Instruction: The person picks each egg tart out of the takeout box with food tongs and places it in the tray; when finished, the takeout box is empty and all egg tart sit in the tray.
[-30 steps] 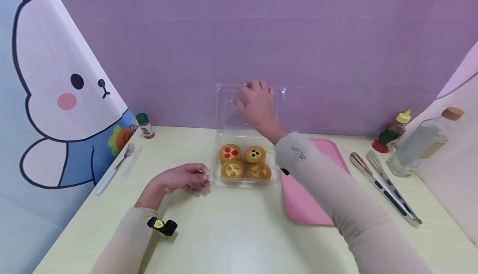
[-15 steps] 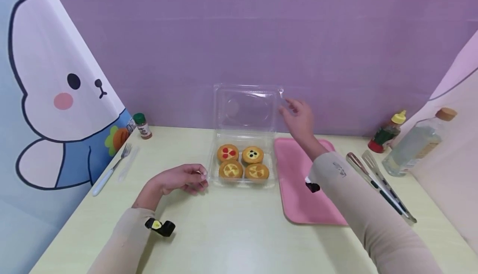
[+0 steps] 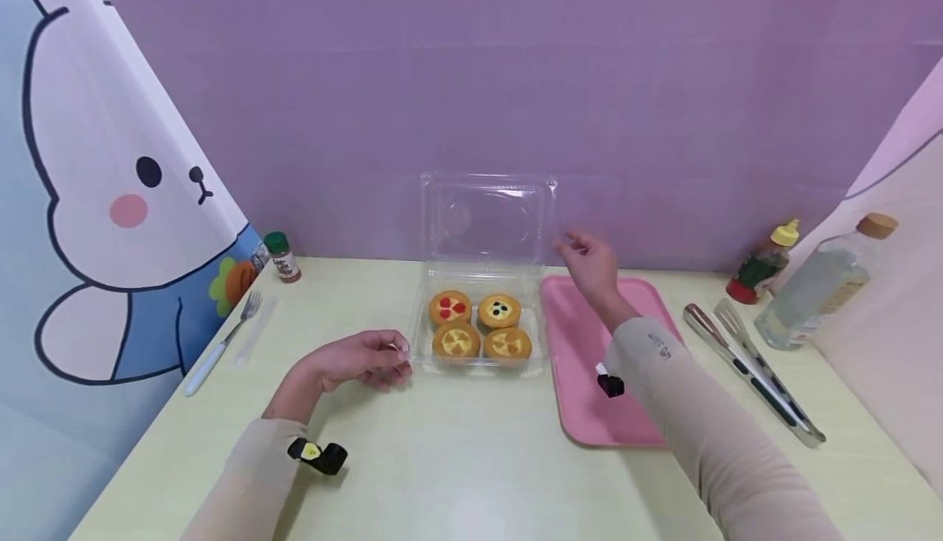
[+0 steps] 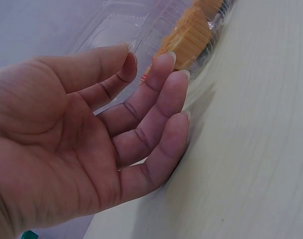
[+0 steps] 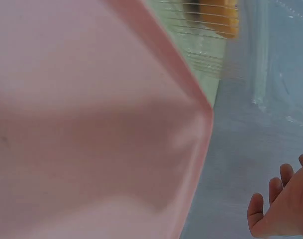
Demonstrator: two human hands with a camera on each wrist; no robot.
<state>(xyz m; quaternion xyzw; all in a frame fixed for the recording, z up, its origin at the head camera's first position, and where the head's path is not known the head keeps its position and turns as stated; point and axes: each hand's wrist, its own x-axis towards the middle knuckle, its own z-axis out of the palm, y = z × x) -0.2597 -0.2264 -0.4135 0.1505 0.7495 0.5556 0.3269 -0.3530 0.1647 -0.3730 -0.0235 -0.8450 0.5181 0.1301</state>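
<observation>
A clear plastic clamshell container point(image 3: 541, 353) stands open on the table, its lid point(image 3: 486, 222) raised against the purple backdrop. Inside sit several small round tarts point(image 3: 457, 341), one topped with red pieces point(image 3: 450, 307) and one with dark dots point(image 3: 498, 309). My left hand point(image 3: 361, 359) is at the container's front left side; thumb and index finger pinch its rim, while the other fingers curl loosely, as the left wrist view shows. My right hand point(image 3: 592, 267) hovers over the far end of the pink tray point(image 3: 611, 398), right of the lid, fingers loosely bent and holding nothing.
To the left lie a fork point(image 3: 221, 344) and a clear plastic strip point(image 3: 254, 332), with a green-capped shaker point(image 3: 283, 257) behind. Tongs point(image 3: 755, 373), a yellow-topped sauce bottle point(image 3: 763, 263) and a corked clear bottle point(image 3: 821, 283) are at the right.
My right hand has left the lid, moved right and come down a little over the pink tray. The lid stays up by itself. My left hand has kept its place.
</observation>
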